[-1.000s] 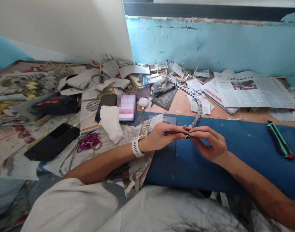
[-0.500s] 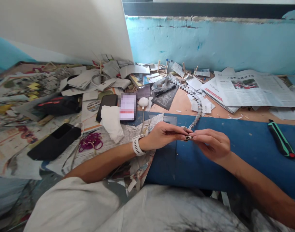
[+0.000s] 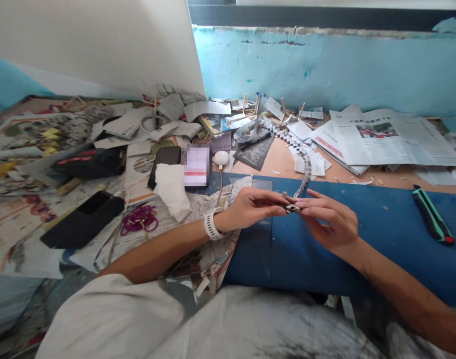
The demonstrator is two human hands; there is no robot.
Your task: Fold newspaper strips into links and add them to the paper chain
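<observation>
Thumb and fingers of the left hand (image 3: 255, 207) are pinched on the near end of a zigzag folded-paper chain (image 3: 306, 172), and the fingertips of the right hand (image 3: 332, 219) close on that same end, one finger lifted away. A small paper tab pokes up beside the left fingertips. From the hands, held over a blue mat (image 3: 317, 264), the chain runs back across the table among paper scraps. There's a white-strapped watch (image 3: 213, 224) on the left wrist. To the right of the right hand lies a green-and-black utility knife (image 3: 433, 217); beyond, newspapers (image 3: 399, 144) are spread near the pale-blue wall (image 3: 325, 70). Over on the left I see a crumpled white tissue (image 3: 172, 187), a lit phone (image 3: 197, 167) with its screen blurred, and a tangle of purple cord (image 3: 139, 220).
</observation>
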